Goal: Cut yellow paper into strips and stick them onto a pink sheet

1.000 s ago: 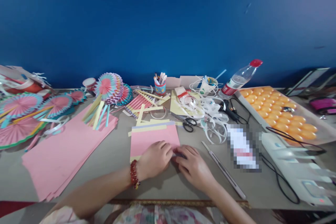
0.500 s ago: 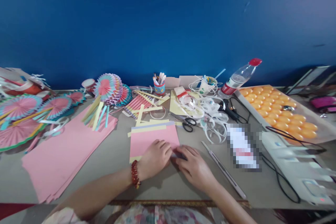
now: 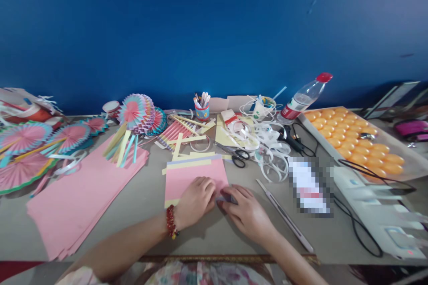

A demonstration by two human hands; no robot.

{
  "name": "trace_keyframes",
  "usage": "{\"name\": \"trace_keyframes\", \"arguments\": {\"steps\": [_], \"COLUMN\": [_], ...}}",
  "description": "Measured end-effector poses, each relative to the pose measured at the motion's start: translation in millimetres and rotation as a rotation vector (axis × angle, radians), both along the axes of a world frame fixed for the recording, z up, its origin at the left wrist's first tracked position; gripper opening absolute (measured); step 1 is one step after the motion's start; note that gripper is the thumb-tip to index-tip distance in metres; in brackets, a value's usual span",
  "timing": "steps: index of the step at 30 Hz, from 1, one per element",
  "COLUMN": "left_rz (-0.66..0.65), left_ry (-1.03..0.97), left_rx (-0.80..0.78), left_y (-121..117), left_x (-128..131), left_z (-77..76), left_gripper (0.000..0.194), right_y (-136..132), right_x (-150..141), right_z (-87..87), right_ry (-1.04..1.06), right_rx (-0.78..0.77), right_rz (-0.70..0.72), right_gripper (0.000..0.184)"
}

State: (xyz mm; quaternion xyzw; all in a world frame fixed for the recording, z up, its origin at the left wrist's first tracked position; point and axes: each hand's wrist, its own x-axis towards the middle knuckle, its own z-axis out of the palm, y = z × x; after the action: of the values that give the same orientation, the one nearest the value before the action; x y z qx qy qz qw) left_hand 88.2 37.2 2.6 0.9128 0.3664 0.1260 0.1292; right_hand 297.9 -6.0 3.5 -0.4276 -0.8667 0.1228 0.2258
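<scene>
A pink paper sheet (image 3: 197, 176) lies in front of me, with pale yellow and lavender strips along its far edge. My left hand (image 3: 195, 202), a red bead bracelet at its wrist, rests on the sheet's near part. Its fingers are bent and pressed together on the paper, the tips partly hidden. Close on its right is my right hand (image 3: 245, 209), fingers curled at the sheet's near right corner. They close on a narrow lavender paper strip (image 3: 220, 198) showing between the two hands; most of the strip is covered.
Pink sheets (image 3: 87, 196) are stacked at left, beside folded paper fans (image 3: 30, 136). Scissors (image 3: 240, 158), curled white ribbon (image 3: 272, 151) and a pen cup (image 3: 202, 111) stand or lie behind. At right are a craft knife (image 3: 284, 216), a bottle (image 3: 302, 100), a power strip (image 3: 374, 213) and an orange-filled tray (image 3: 354, 142).
My hands have drawn slightly apart at the sheet's near edge, so more of the lavender strip shows between them. The sheet stays in about the same place.
</scene>
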Motion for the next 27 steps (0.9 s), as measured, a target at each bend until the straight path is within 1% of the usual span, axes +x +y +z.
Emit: {"name": "trace_keyframes", "arguments": {"steps": [10, 16, 27], "left_rz": [0.026, 0.011, 0.023], "left_ry": [-0.097, -0.153, -0.235], "left_rx": [-0.121, -0.184, -0.253], "left_y": [1.0, 2.2, 4.0], "left_x": [-2.7, -6.1, -12.2], "left_z": [2.5, 4.3, -4.8], "left_gripper": [0.014, 0.015, 0.014], "right_y": [-0.8, -0.6, -0.5], "right_x": [0.8, -0.2, 0.6], "right_z": [0.6, -1.0, -2.1], "right_ry": [-0.013, 0.01, -0.003], "right_rx": [-0.002, -0.01, -0.001], "right_rz": [-0.002, -0.006, 0.001], "right_gripper": [0.022, 0.023, 0.023]}}
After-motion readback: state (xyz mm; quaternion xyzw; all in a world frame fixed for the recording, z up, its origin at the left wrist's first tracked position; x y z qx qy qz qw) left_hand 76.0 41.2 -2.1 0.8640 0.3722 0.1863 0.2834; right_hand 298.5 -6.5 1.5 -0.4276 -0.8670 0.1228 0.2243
